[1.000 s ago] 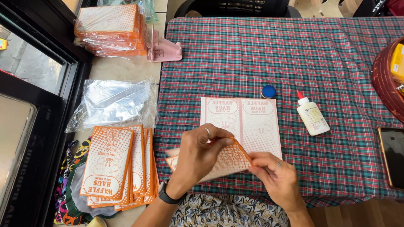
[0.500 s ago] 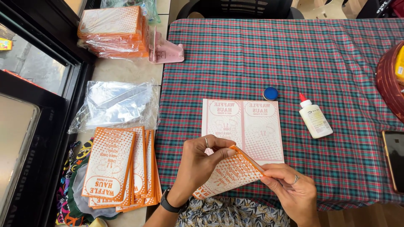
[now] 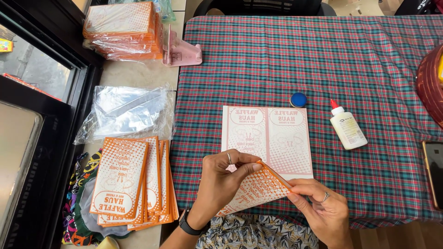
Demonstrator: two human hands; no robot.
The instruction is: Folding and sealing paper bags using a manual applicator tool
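Both hands pinch one orange-and-white printed paper bag (image 3: 256, 191) between them: left hand (image 3: 224, 182) grips its upper edge, right hand (image 3: 323, 210) its corner, above the desk's (image 3: 369, 60) near edge.

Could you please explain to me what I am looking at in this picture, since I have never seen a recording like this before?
There is no machine here: a person wears a camera on the head, so the single view looks down at their own two bare hands. The left hand and right hand together hold an orange-and-white printed paper bag, bent between the fingers. Behind it, on the plaid tablecloth, lies a flat printed paper sheet, with a small blue cap and a white glue bottle with a red tip nearby. To the left, on the pale counter, sit a stack of finished bags, clear plastic wrapping and a wrapped bundle of bags.
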